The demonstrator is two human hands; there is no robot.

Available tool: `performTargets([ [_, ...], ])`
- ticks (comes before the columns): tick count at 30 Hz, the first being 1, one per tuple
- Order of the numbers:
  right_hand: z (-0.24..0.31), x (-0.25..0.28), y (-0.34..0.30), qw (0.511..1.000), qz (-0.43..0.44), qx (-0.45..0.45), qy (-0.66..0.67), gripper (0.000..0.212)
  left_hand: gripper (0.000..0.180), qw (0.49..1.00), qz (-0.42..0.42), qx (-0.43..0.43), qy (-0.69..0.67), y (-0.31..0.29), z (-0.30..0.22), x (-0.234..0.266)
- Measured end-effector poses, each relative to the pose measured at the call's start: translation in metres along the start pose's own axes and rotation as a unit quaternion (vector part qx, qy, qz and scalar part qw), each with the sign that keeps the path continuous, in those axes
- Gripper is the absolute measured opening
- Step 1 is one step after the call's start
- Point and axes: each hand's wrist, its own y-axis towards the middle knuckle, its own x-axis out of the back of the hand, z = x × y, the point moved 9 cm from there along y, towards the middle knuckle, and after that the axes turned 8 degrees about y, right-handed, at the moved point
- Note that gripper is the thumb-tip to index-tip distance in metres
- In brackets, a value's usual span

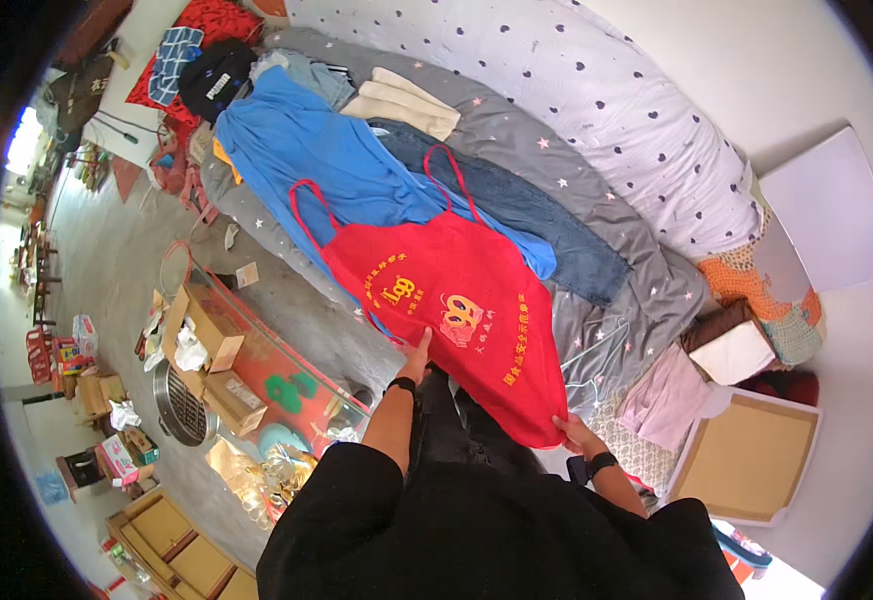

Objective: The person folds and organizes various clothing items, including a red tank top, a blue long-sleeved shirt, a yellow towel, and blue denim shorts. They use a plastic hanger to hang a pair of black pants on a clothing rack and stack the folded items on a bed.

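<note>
A red apron (pixel 426 270) with yellow print and a cartoon figure lies spread over the bed's near edge. Its two red straps loop toward the far side. My left hand (pixel 417 357) pinches its lower left edge, and my right hand (pixel 576 436) grips the lower right corner, so the hem is stretched between them. Under the apron's upper part is a long blue garment (pixel 306 150). Dark blue jeans (pixel 556 230) extend beside it. Both lie flat on a grey star-patterned bedspread (pixel 556 165).
A cream folded cloth (pixel 401 103), a black bag-like item (pixel 218 78) and a red pillow (pixel 218 20) are on the far left of the bed. White heart-patterned bedding (pixel 596 110) lines the wall. Cardboard boxes (pixel 231 402) stand left on the floor; a shallow box lid (pixel 746 455) leans right.
</note>
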Motion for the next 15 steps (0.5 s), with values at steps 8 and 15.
performTargets([
  [8,0.019,0.007,-0.019,0.999,0.02,0.034,0.023,0.042,0.108,0.975,-0.091,0.015,-0.204,0.002,-0.027,0.022],
  [15,-0.013,0.073,-0.019,0.999,-0.035,-0.009,-0.01,0.039,0.105,0.956,-0.159,-0.084,-0.231,0.0,-0.047,0.079],
])
